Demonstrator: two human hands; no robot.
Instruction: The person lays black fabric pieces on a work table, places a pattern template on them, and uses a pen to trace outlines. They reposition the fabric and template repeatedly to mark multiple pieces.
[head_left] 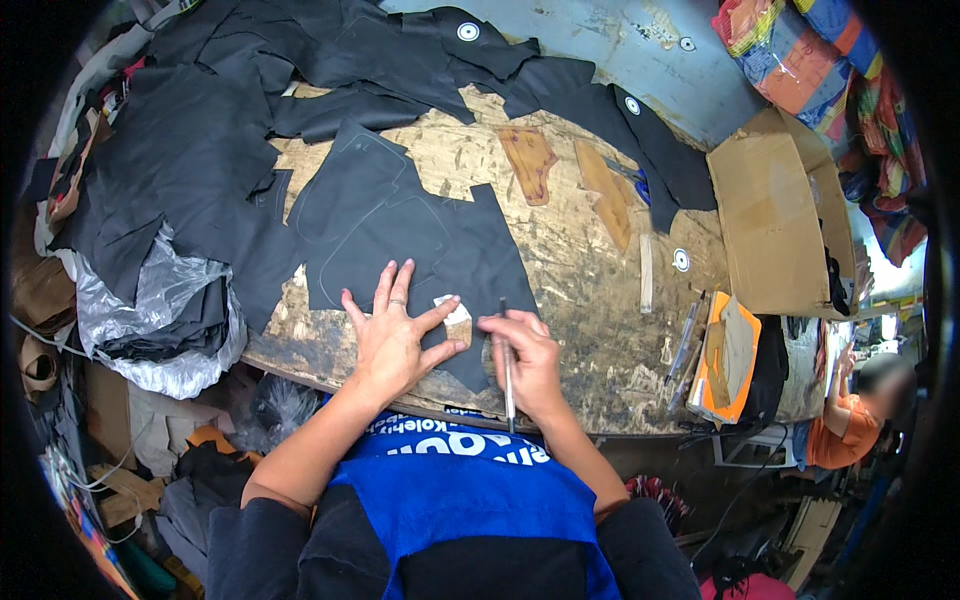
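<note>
A black piece of leather-like sheet (470,225) lies on the worn wooden table, with pale curved outlines drawn on it. My left hand (392,335) rests on its near edge, fingers spread. The left thumb and index fingertips touch a small tan-and-white pattern piece (457,328), pressing it flat on the black sheet. Just to the right of that piece, my right hand (532,365) grips a slim silver pen (509,385), held nearly upright in the picture. Its tip is hidden from me.
Brown pattern pieces (527,163) and a wooden strip (646,275) lie on the table (590,330). More black sheets (180,150) cover the left and far sides. A cardboard box (765,215) and an orange-edged pad (728,360) stand right. Farther right is a person in orange (845,435).
</note>
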